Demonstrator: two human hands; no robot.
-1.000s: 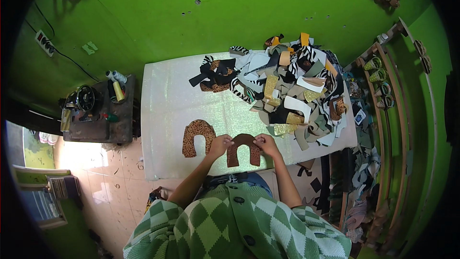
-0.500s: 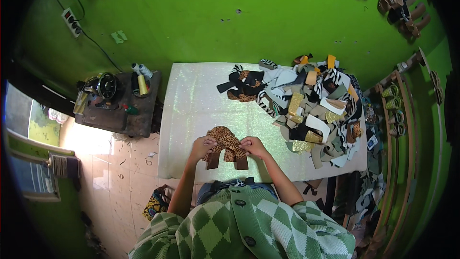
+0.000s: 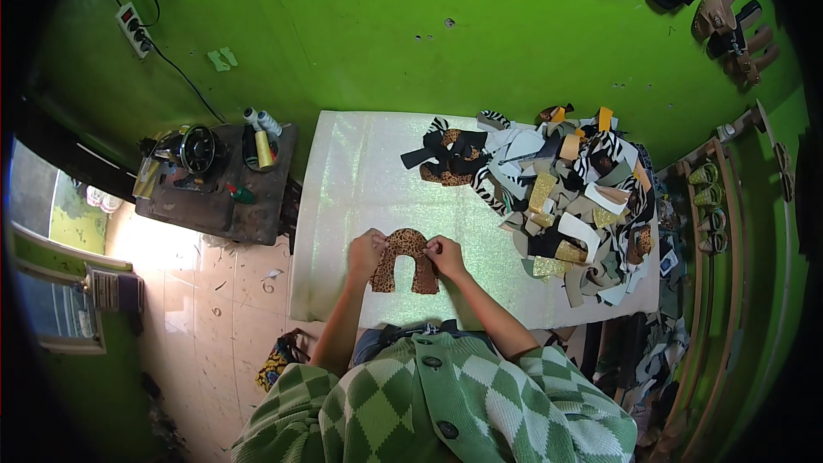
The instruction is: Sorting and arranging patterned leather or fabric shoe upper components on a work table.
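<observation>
A leopard-print, arch-shaped piece of shoe upper material (image 3: 406, 242) lies near the front of the pale, shimmering table (image 3: 343, 206). Its two legs point toward me, and the leg on the right looks plain brown near its end. My left hand (image 3: 368, 250) pinches the left edge of the arch. The right edge is pinched between the fingers of my right hand (image 3: 444, 254). Beyond them on the table sits a small bunch of black, zebra and leopard-print pieces (image 3: 447, 154).
A big heap of cut material scraps (image 3: 570, 197) covers the table's right side. To the left, a sewing machine (image 3: 193, 150) and thread cones (image 3: 261, 141) stand on a dark stand. Sandals (image 3: 718, 4) hang on the green wall; a wooden rack (image 3: 699, 291) holds more at right.
The leopard-print piece, bunched and folded before, is now spread into a smooth arch with a gap between its legs. Both hands still hold its sides. The whole view has shifted slightly.
</observation>
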